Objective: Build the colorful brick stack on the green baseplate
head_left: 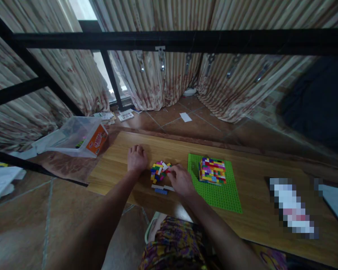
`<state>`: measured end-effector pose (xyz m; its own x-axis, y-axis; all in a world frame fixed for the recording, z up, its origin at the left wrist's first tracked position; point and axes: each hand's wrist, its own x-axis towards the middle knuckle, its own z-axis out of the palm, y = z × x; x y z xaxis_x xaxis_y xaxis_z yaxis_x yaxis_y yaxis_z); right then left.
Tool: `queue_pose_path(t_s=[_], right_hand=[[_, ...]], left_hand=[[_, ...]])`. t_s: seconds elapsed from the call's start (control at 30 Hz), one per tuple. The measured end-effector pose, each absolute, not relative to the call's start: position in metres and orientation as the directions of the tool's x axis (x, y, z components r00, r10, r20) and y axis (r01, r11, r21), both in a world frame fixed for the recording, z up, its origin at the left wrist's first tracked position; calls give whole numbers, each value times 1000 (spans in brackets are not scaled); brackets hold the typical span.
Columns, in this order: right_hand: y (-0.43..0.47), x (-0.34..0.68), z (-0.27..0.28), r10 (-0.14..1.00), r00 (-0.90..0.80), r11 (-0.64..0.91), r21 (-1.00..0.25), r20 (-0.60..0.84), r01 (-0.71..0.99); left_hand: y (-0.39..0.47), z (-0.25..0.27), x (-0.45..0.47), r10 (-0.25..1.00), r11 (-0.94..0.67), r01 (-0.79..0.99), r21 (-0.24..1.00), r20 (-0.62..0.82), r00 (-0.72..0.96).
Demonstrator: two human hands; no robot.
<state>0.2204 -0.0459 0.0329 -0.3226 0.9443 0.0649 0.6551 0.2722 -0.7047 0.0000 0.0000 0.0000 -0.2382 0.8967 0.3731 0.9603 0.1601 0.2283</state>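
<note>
The right hand (180, 179) rests on the wooden board (253, 221) with its fingers curled in, the fingertips closed on the edge of a small pile of loose coloured building bricks (158, 171); it seems to pinch a red brick there, though the piece is too small to be sure. The pile lies just to the left of that pinch, and a few flat white and blue bricks (161, 189) lie just below it, near the heel of the hand.

The left hand (136, 159) sits on the far side of the pile from the right hand, knuckles up and fingers folded under into a loose fist against the board; it holds nothing that can be seen, and it is just beside the bricks without clearly touching them.

To the right of the right hand lies a green baseplate (214, 195), its near edge close to the wrist. On it stands a built block of multicoloured bricks (212, 170), well clear of the fingers. Beyond the left hand, off the board, a clear plastic box with an orange label (81, 137) lies tilted on the floor.
</note>
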Motion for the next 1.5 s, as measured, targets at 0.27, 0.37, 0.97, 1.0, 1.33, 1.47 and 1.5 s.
queue_pose_path(t_s=[0.27,0.37,0.97,1.0,1.33,1.47,1.5], right_hand=[[-77,247,49,992,-127,31,-992,16,121],[-83,269,53,998,-35,-43,-999,-43,7],[-64,346,53,972,7,192,-809,235,556],[-61,346,53,955,-23,249,-760,295,601],[-39,343,36,925,21,266,-687,379,676],[-38,343,35,919,57,254,-695,390,672],[-37,343,35,917,65,251,-698,393,670]], left_hand=[[1,-1,-1,892,148,962,230,389,-230],[1,-3,-2,887,139,966,218,407,-219],[2,-3,-4,884,123,974,189,426,-194],[2,-4,-4,884,122,974,189,425,-193],[2,-5,-3,886,134,965,225,410,-218],[1,-3,-3,888,135,964,228,404,-220],[1,-3,-2,889,136,965,223,402,-218]])
